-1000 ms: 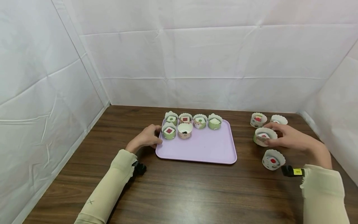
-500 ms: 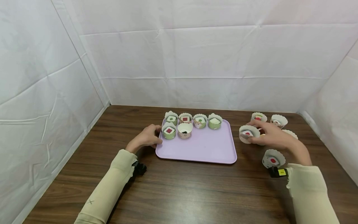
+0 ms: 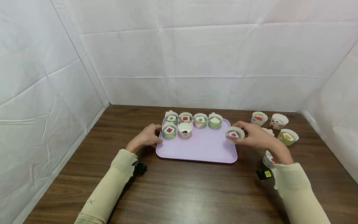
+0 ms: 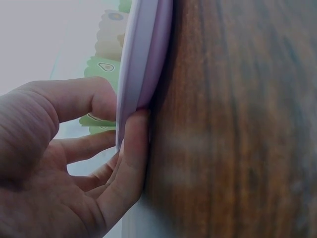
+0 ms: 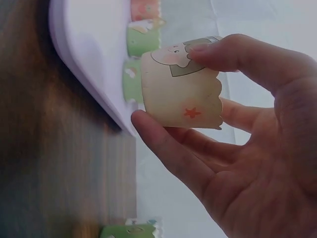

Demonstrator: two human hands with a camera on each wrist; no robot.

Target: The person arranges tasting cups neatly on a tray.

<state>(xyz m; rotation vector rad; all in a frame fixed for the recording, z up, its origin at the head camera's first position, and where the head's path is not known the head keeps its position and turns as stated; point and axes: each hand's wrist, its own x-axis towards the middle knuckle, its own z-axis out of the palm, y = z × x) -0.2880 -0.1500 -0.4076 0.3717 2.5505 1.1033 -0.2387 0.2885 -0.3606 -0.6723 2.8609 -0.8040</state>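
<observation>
My right hand (image 3: 255,137) holds a paper baking cup (image 3: 234,134) between thumb and fingers, over the right edge of a lilac tray (image 3: 201,149). The right wrist view shows this cup's cream side (image 5: 181,94) with a printed cartoon face and an orange star. A white piece with a red top lies inside it. At the tray's left edge, my left hand (image 3: 146,137) grips the rim; in the left wrist view the thumb is on the rim (image 4: 141,59) and a finger reaches its outer side. Filled cups, among them a green one (image 3: 169,130), stand on the tray.
To the right of the tray, several more filled cups stand on the dark wooden table (image 3: 179,193), including a green one with an orange-topped piece (image 3: 288,137). One grey-white cup (image 3: 269,159) is partly hidden by my right wrist. White cloth walls (image 3: 195,62) enclose the back and sides.
My right hand has carried the baking cup leftward from the group at the right to the tray's right edge. The left hand and the cups on the tray have stayed put.
</observation>
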